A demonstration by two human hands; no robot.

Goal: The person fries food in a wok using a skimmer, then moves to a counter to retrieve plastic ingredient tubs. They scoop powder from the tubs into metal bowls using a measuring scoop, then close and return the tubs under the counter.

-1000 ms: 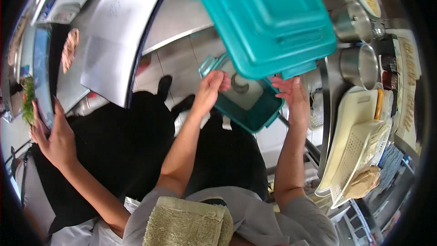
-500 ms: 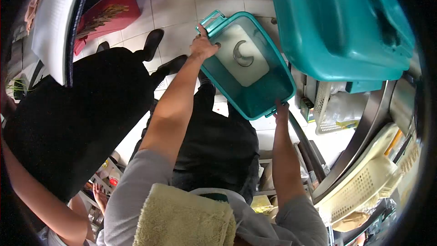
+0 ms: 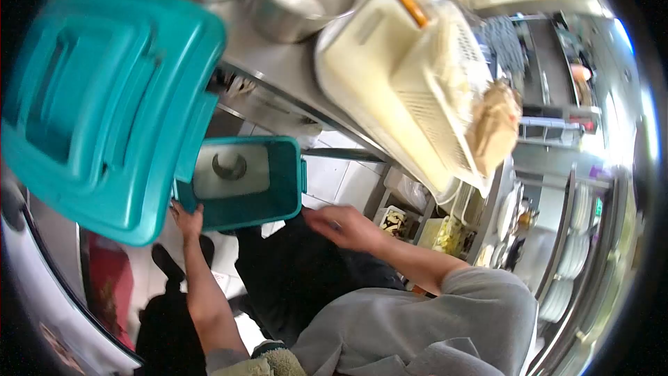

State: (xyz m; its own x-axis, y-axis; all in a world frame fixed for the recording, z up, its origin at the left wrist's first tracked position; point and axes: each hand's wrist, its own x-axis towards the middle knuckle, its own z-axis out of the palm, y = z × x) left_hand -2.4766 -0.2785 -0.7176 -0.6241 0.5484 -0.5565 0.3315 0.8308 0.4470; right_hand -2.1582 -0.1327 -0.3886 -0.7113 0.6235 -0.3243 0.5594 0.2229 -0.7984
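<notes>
A deep teal bin (image 3: pixel 285 195) is low in front of me, with white contents and a curved metal piece (image 3: pixel 229 166) lying on them. My left hand (image 3: pixel 188 221) grips the bin's near left corner, its fingertips partly hidden at the rim. Just off the near right corner is my right hand (image 3: pixel 344 226), fingers bent and together, with nothing visible in them. The big teal lid (image 3: pixel 104 111) looms at the left and covers part of the bin's left end.
Metal pots (image 3: pixel 299 0) stand on the steel counter (image 3: pixel 278 63) beyond the bin. Cream trays (image 3: pixel 369 63), a perforated basket (image 3: pixel 442 111) and a paper bag (image 3: pixel 495 122) lie along it. Shelves with plates (image 3: pixel 567 264) are at the right. A red container (image 3: pixel 111 278) is low at the left.
My view has swung right, so the bin and lid now appear further left. My right hand has come off the bin's end, while my left hand still holds the other end.
</notes>
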